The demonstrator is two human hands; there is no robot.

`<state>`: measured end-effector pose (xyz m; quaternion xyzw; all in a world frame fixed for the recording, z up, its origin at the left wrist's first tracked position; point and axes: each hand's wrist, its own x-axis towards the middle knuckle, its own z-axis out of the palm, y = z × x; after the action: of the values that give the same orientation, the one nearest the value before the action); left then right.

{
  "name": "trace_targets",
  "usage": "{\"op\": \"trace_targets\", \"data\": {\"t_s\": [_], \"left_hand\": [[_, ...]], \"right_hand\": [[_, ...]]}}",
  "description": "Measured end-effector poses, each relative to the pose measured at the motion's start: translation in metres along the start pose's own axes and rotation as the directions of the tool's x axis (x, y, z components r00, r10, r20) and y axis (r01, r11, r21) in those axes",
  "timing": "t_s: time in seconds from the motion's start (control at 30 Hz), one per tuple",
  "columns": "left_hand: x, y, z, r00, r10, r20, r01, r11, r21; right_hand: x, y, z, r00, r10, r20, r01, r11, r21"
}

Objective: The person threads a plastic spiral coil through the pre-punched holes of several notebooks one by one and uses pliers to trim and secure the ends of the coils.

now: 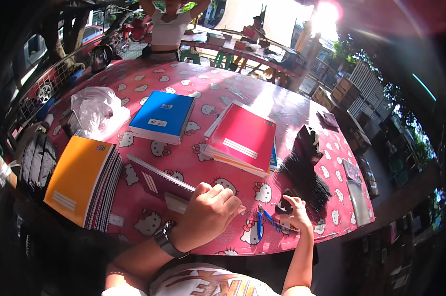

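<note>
My left hand point(208, 214), with a dark watch on the wrist, is closed at the right end of a dark purple spiral notebook point(151, 178). The notebook is tilted, its spiral edge upward; the fingers hide that end. My right hand point(297, 214) has its fingers curled round a small black thing point(283, 206), whose kind I cannot make out. Blue-handled pliers point(260, 224) lie on the table between my hands. Beyond my right hand is a pile of black binding coils point(307, 182).
A stack of yellow-topped notebooks point(77, 175), a blue stack point(163, 113) and a red-topped stack point(245, 135) lie on the pink patterned table point(213, 172). A clear plastic bag point(97, 108) sits at the left. Across the table stands a person point(170, 29).
</note>
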<state>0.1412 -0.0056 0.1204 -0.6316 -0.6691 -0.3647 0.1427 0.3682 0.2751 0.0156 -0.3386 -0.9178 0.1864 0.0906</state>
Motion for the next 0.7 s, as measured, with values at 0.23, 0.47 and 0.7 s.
{"op": "trace_targets", "data": {"t_s": [0.23,0.47,0.7], "left_hand": [[-0.008,-0.003,0.002,1.000,-0.011,-0.017,0.012,0.999,0.049],[-0.001,0.004,0.002,0.999,-0.027,-0.048,0.023,0.997,-0.078],[-0.009,0.005,-0.004,0.991,-0.061,-0.123,0.051,0.995,-0.088]], "right_hand": [[0.009,0.016,0.021,0.997,0.031,-0.070,-0.027,0.998,0.059],[0.017,0.020,0.012,0.993,-0.067,-0.098,0.062,0.997,-0.055],[0.001,-0.049,0.021,0.973,-0.202,-0.112,0.132,0.090,0.987]]}}
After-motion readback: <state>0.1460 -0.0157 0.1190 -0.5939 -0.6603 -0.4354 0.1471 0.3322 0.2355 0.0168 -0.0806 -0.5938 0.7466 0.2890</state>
